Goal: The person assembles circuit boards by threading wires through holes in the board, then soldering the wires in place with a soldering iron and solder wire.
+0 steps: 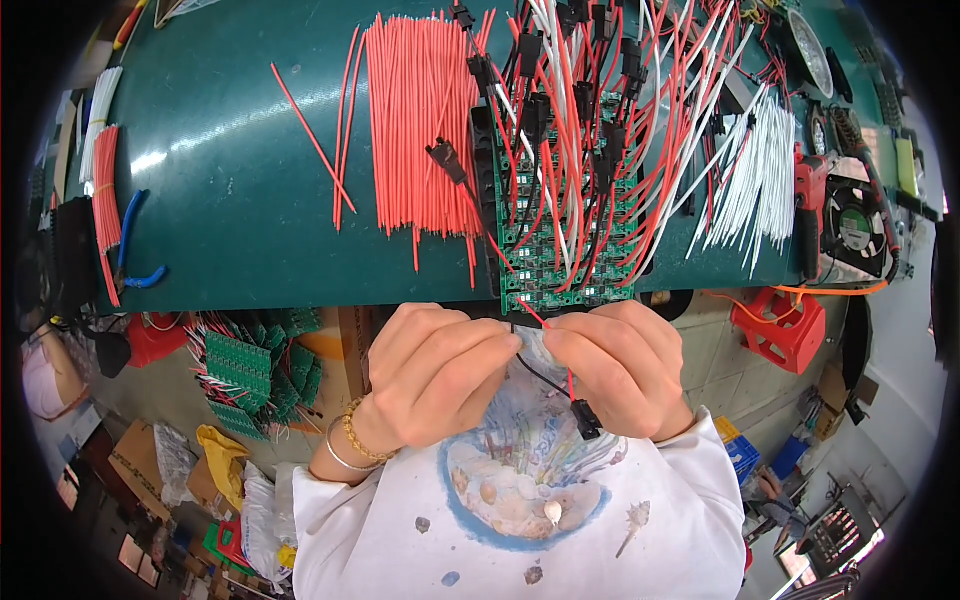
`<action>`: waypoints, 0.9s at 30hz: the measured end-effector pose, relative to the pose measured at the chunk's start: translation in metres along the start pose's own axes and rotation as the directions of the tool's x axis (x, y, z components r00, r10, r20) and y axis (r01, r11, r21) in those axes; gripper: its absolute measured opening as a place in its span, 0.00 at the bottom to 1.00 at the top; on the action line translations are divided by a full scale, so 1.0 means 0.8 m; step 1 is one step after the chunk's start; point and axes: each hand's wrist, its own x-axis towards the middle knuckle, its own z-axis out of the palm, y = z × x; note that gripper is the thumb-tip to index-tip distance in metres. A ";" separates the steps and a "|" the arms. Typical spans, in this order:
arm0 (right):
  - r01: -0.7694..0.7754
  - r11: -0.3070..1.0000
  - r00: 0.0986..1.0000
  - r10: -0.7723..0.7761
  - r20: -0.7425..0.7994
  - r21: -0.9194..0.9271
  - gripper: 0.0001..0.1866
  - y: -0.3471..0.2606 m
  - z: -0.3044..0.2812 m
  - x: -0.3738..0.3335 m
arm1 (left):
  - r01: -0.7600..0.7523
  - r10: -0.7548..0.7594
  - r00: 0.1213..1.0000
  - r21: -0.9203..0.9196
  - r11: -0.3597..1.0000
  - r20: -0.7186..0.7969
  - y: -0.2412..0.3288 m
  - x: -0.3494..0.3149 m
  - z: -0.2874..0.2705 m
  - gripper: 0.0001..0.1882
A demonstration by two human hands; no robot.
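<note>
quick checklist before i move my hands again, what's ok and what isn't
1. Black wire in grip: ok, pinched in the left hand; the wire runs down to the plug.
2. Red wire in grip: ok, the right hand pinches the wire near the board edge.
3. Plug supported: not ok, it hangs below the fingers on its two wires.
4. Red wire joined to the boards: cannot tell, too small to see.
5. Table space around the boards tidy: not ok, tangled wires and plugs lie over them.
6. Pliers clear of the hands: ok, far left on the table.
</note>
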 end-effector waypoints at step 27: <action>-0.235 0.945 0.970 0.244 0.009 -0.228 0.18 -0.004 0.003 -0.027 | -0.017 0.017 1.000 -0.017 1.000 0.011 -0.002 0.002 0.006 0.18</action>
